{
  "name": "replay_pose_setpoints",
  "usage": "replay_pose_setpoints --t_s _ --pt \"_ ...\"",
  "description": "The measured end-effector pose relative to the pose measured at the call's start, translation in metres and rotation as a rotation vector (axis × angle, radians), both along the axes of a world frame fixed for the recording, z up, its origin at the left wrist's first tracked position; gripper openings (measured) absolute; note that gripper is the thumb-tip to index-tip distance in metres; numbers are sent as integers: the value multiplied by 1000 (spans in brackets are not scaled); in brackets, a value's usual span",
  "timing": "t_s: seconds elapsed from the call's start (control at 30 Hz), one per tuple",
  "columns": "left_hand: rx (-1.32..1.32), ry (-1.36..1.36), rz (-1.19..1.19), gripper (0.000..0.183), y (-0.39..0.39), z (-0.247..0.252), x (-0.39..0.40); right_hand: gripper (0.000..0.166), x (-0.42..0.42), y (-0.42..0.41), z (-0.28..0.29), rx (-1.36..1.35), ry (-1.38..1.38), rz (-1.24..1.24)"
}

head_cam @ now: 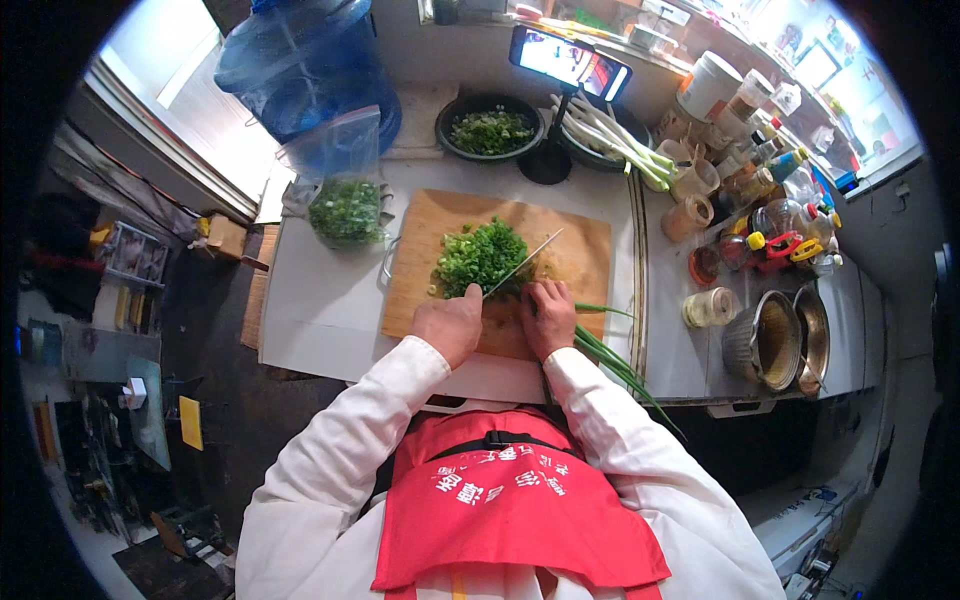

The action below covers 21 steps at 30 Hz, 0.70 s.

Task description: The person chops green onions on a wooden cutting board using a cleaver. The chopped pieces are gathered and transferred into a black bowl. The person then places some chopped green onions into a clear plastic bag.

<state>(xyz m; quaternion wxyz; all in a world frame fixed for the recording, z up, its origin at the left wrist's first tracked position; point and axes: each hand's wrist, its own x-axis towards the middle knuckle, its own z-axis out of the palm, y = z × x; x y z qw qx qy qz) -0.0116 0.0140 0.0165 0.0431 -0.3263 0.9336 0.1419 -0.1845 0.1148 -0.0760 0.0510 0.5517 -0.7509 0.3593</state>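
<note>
My left hand (448,326) grips a kitchen knife (525,262), its thumb near the blade, which slants up and right over a wooden cutting board (581,232). A heap of chopped green onions (484,255) lies beside the blade on its left. Just right of the knife, my right hand (549,315) presses on a bunch of long green onion stalks (615,360), fingers curled. The stalks run out past the board and hang over the counter's front edge. Where the blade meets the stalks is partly hidden by my hands.
A plastic bag of chopped greens (346,210) stands left of the board. Behind are a bowl of chopped greens (491,133), a phone on a stand (570,64) and white onion stalks (619,142). Jars, bottles (780,217) and metal pots (763,341) stand on the right.
</note>
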Motion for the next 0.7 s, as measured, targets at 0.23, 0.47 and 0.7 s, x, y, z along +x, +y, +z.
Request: replay_pose_setpoints --t_s 0.23,0.47,0.7 --pt "26 8 56 14 -2 -9 -20 17 -1 -3 -2 10 26 -22" --pt "-4 50 -9 12 9 16 -10 18 -1 -3 -3 63 51 -19" --pt "-31 94 21 11 10 -16 -31 18 0 -6 -3 100 86 -17"
